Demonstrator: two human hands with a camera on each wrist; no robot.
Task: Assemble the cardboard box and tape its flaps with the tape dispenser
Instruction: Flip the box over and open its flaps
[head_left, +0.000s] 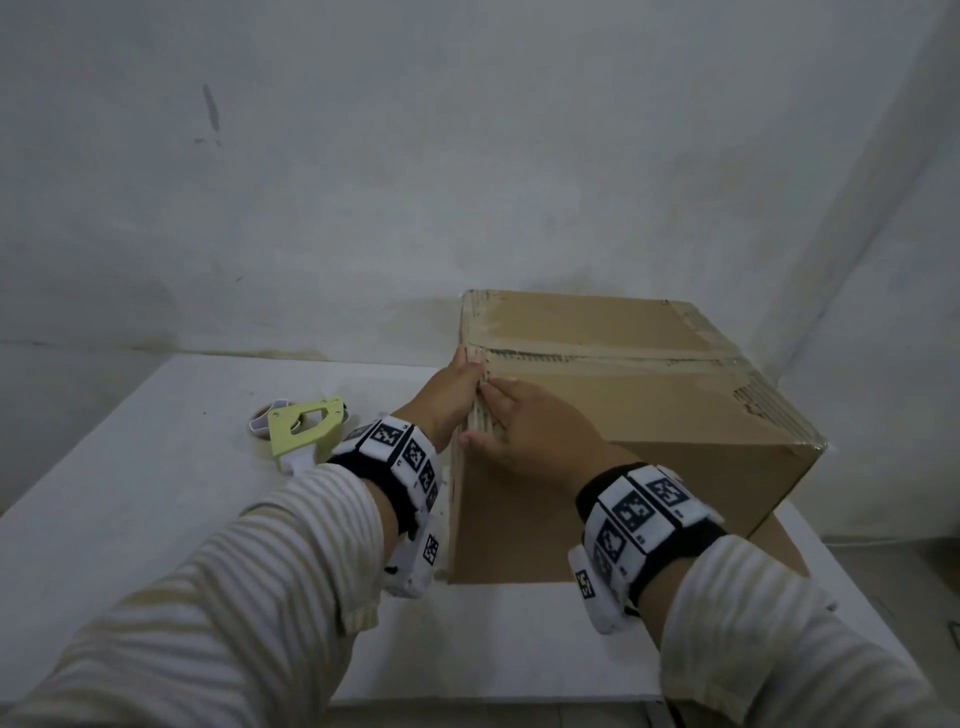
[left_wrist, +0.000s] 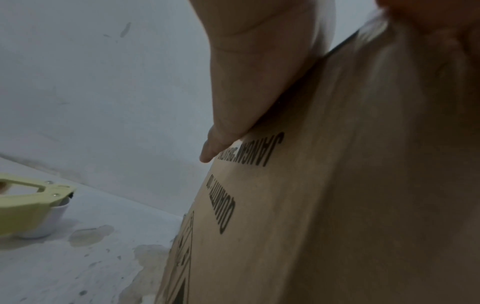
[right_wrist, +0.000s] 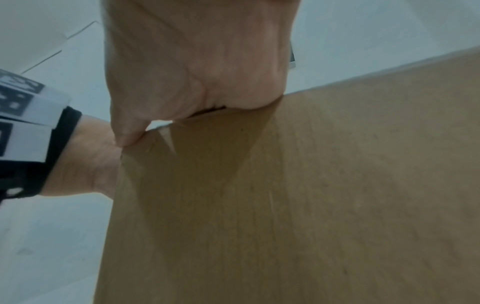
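Observation:
A brown cardboard box (head_left: 649, 415) stands on the white table (head_left: 156, 519), its top flaps closed with a tape strip (head_left: 597, 356) along the seam. My left hand (head_left: 457, 387) lies flat against the box's left side just below the top edge, next to the printed text (left_wrist: 259, 72). My right hand (head_left: 530, 421) rests on the top at that same edge, fingers spread flat and thumb over the rim (right_wrist: 194, 61). The pale yellow tape dispenser (head_left: 306, 428) lies on the table left of the box, held by neither hand.
A grey wall runs close behind the table and box. A bottom flap (head_left: 779, 545) sticks out on the table at the box's right. The table's front edge is near my arms, and stains mark its surface (left_wrist: 91, 234).

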